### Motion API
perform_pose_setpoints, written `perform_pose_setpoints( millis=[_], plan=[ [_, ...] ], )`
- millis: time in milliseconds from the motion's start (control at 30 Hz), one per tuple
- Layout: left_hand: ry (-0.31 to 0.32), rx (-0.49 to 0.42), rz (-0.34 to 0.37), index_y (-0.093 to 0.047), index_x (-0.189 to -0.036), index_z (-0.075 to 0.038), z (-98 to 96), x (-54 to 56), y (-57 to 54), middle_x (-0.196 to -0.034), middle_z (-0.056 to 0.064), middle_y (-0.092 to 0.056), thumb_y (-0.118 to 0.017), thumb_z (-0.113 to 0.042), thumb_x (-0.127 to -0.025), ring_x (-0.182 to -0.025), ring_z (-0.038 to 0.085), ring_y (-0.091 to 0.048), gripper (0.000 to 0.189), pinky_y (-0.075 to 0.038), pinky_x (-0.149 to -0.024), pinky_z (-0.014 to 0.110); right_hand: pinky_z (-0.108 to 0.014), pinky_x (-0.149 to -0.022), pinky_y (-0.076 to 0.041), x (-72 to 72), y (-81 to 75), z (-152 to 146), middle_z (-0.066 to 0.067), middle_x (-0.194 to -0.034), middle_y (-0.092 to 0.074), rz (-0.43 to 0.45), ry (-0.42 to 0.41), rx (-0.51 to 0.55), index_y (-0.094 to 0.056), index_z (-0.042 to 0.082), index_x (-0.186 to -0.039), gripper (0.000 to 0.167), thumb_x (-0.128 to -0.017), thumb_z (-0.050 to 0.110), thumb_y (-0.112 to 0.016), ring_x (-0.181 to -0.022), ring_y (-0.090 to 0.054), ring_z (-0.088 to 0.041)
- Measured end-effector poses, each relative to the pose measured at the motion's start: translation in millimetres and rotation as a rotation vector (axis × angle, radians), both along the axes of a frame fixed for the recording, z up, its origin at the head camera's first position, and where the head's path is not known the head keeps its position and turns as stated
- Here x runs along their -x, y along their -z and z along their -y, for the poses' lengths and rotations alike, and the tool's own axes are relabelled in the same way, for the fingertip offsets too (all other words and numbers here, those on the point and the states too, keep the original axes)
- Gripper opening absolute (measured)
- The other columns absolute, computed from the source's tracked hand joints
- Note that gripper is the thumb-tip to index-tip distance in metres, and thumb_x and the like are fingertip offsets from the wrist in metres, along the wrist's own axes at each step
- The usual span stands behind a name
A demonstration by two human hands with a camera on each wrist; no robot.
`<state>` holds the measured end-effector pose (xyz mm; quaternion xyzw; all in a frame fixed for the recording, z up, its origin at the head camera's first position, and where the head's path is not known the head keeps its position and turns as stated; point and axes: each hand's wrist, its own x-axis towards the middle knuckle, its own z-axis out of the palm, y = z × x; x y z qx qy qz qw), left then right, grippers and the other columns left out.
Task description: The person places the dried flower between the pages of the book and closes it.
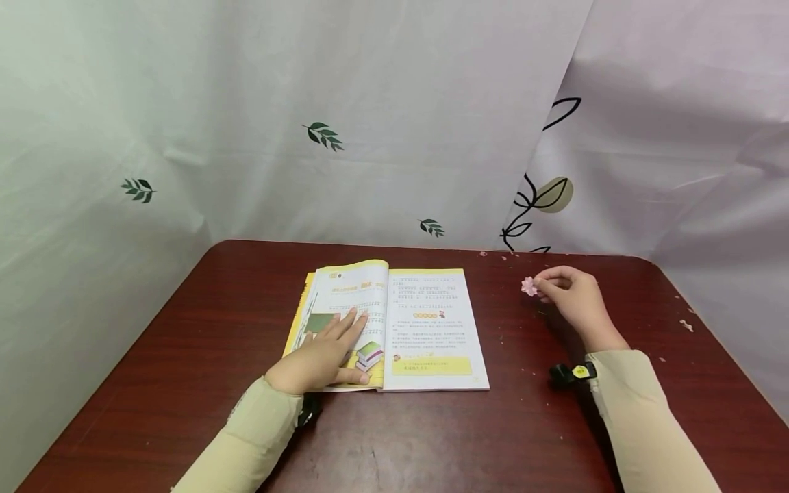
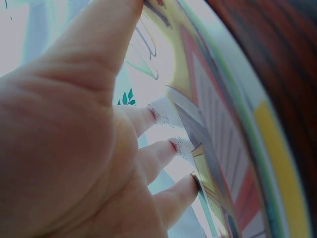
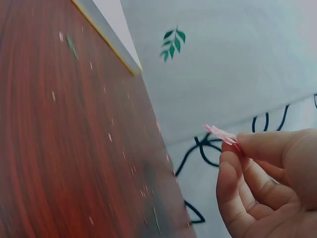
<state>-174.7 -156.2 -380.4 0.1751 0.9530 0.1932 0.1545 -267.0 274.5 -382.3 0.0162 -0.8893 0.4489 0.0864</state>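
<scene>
An open book [image 1: 431,342] with printed pages lies on the table. My left hand [image 1: 323,352] rests on its left page, fingers spread, over a green board picture and beside a drawing of stacked books. In the left wrist view the fingertips of the left hand [image 2: 163,158] touch the page. Off to the right of the book, my right hand [image 1: 573,298] pinches a small pink flower [image 1: 529,286] between thumb and forefinger. The right wrist view shows the flower [image 3: 220,134] thin and nearly edge-on, above the table's far side.
The dark red-brown wooden table [image 1: 203,397] has pale chips along its far and right edges. Behind it hangs a pale cloth [image 1: 382,123] with leaf prints. A black band with a yellow mark [image 1: 579,372] sits at the right wrist.
</scene>
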Motion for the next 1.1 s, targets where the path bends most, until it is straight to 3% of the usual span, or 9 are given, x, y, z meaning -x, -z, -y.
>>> perform_pose_setpoints(
  millis=[600, 767, 933, 1100],
  plan=[
    [0.003, 0.018, -0.010, -0.021, -0.163, -0.009, 0.0, 0.0, 1.3, -0.169, 0.014, -0.015, -0.076, -0.049, -0.087, -0.152, 0.044, -0.015, 0.102, -0.020, -0.108, 0.078, -0.021, -0.072, -0.058, -6.6, 3.5, 48, -0.006, -0.092, -0.073, -0.031, -0.074, 0.239, -0.067, -0.005, -0.111, 0.026, -0.098, 0.018, -0.070, -0.077, -0.070, -0.011],
    [0.004, 0.015, -0.017, -0.021, -0.163, -0.009, 0.9, -0.3, 1.4, -0.169, 0.014, -0.015, -0.076, -0.049, -0.087, -0.152, 0.044, -0.015, 0.102, -0.020, -0.108, 0.077, -0.023, -0.073, -0.059, -10.8, 0.7, 67, -0.012, -0.093, -0.072, -0.038, -0.114, 0.306, -0.067, -0.008, -0.110, 0.027, -0.097, 0.016, -0.071, -0.076, -0.068, -0.009],
    [0.003, 0.017, -0.017, -0.020, -0.163, -0.010, 0.4, -0.6, 2.1, -0.169, 0.013, -0.015, -0.075, -0.049, -0.087, -0.153, 0.043, -0.014, 0.102, -0.020, -0.109, 0.077, -0.025, -0.072, -0.059, -15.7, 2.9, 86, -0.017, -0.094, -0.073, -0.014, -0.154, 0.306, -0.068, -0.007, -0.107, 0.023, -0.096, 0.013, -0.072, -0.075, -0.069, -0.012],
    [-0.002, 0.014, -0.016, -0.020, -0.163, -0.010, -0.2, -1.2, 3.5, -0.169, 0.014, -0.015, -0.076, -0.049, -0.087, -0.153, 0.043, -0.015, 0.102, -0.020, -0.108, 0.078, -0.027, -0.071, -0.059, -17.3, 6.2, 106, -0.013, -0.092, -0.074, 0.034, -0.200, 0.274, -0.070, -0.003, -0.104, 0.016, -0.095, 0.011, -0.073, -0.075, -0.068, -0.016]
  ],
)
